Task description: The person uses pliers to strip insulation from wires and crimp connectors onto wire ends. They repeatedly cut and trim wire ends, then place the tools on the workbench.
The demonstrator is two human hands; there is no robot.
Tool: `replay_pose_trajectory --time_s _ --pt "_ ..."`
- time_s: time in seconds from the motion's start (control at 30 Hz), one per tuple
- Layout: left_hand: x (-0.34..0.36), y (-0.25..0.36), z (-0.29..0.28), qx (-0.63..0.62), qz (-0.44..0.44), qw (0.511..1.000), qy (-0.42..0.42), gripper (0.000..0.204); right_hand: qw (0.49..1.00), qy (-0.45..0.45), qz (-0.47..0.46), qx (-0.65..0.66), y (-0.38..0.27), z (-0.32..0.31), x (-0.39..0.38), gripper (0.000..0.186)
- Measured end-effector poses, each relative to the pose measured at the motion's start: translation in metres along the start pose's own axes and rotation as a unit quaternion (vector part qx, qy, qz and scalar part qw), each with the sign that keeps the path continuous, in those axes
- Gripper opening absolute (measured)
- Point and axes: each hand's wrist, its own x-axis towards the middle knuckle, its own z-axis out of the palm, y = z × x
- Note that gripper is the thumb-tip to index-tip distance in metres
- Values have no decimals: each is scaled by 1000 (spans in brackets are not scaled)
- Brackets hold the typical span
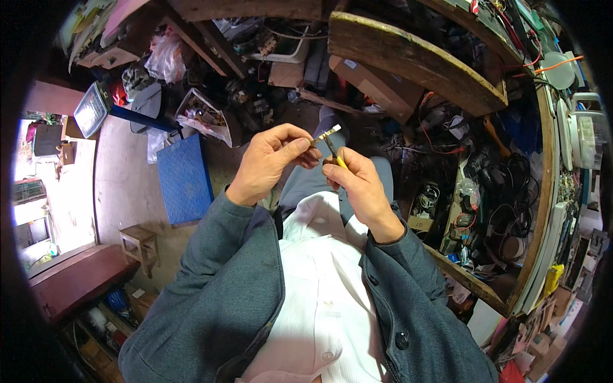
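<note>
My left hand (276, 159) pinches a small, narrow metallic part with a white end (330, 133) between thumb and fingertips. Its exact kind is too small to make out. Just to the right, my right hand (359, 185) is closed around a slim hand tool with yellow-and-black handles (341, 161). The tool's dark upper end reaches up to the metallic part, seemingly touching it; its jaws are too small to tell apart. Both hands are close together above my lap, with my grey trousers (300, 185) below them.
On the left a blue platform scale (185, 182) stands on the floor, its display (93, 111) on a post. A small wooden stool (142, 247) is nearer me. Wooden boards (415, 57) cross ahead; tangled cables (504, 191) and electronic scrap fill the right. An open container (207, 118) lies ahead left.
</note>
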Motion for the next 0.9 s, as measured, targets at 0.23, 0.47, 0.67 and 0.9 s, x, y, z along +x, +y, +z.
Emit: replay_pose_trajectory --time_s 0.23,0.47,0.67,0.9 --pt "-1 -6 -6 -45 -20 999 -16 18 1000 19 14 -10 -3 -1 1 23" --pt "-5 3 6 -61 -1 998 -2 25 996 82 2 -26 -3 7 0 41" --pt "-7 -2 13 -121 -23 992 4 36 978 123 -117 -120 -1 11 -4 39" --pt "-8 -2 12 -119 -37 992 4 37 948 123 -217 -195 5 9 -4 33"
